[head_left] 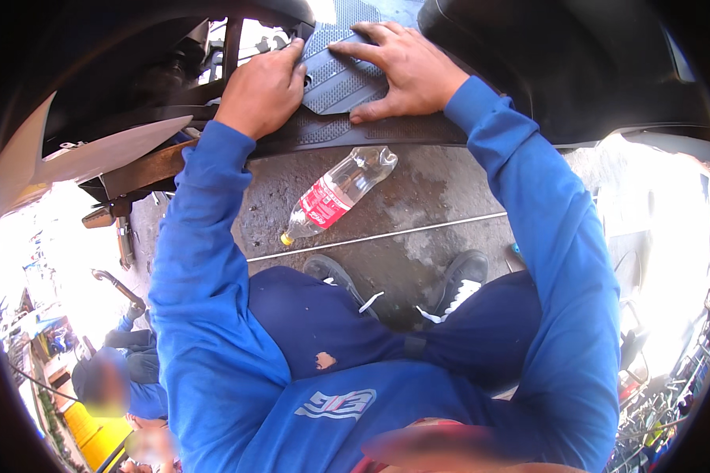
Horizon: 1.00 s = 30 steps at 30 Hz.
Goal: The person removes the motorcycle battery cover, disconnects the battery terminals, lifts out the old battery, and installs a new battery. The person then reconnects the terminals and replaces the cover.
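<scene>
My left hand is curled on the left edge of a black ribbed floor panel of a scooter, fingers gripping it. Flat on the panel's right side lies my right hand, fingers spread and pressing down. Both arms wear blue sleeves. Black scooter bodywork surrounds the panel above and to the right.
A clear plastic bottle with a red label lies on the wet concrete floor below the panel. My two black shoes stand near it. Another person in blue is at the lower left. Metal frame parts stick out at left.
</scene>
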### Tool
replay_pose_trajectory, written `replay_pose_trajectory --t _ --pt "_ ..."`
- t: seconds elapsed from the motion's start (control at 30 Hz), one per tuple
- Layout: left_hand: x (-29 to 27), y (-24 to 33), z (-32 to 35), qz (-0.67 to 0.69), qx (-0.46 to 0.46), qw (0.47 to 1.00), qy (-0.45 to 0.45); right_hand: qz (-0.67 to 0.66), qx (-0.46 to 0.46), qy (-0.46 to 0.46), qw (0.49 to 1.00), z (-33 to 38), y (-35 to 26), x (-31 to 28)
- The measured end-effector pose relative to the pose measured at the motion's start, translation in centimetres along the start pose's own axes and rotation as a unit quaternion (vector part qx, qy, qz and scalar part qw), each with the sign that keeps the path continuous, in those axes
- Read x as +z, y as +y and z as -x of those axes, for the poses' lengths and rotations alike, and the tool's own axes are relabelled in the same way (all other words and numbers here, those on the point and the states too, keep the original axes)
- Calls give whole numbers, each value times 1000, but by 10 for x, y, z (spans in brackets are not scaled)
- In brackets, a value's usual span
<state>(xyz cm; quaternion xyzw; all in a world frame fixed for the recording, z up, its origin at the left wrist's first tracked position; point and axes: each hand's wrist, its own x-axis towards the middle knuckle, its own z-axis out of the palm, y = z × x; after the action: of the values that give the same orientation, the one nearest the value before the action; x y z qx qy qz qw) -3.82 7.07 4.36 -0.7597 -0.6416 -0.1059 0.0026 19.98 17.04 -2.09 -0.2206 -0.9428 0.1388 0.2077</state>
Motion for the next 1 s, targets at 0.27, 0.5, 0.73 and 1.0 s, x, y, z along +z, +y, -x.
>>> replay_pose_trajectory --t 0.27,0.5,0.73,1.0 --pt "-6 18 21 79 -91 993 -2 26 102 9 994 6 -53 6" --pt "18 6 20 271 -174 945 63 -20 120 48 991 -2 -58 34" --pt "9 4 15 571 -311 759 18 -40 142 51 988 -3 -59 14" --pt "12 20 -21 582 -266 766 59 -71 153 80 982 -4 -57 9"
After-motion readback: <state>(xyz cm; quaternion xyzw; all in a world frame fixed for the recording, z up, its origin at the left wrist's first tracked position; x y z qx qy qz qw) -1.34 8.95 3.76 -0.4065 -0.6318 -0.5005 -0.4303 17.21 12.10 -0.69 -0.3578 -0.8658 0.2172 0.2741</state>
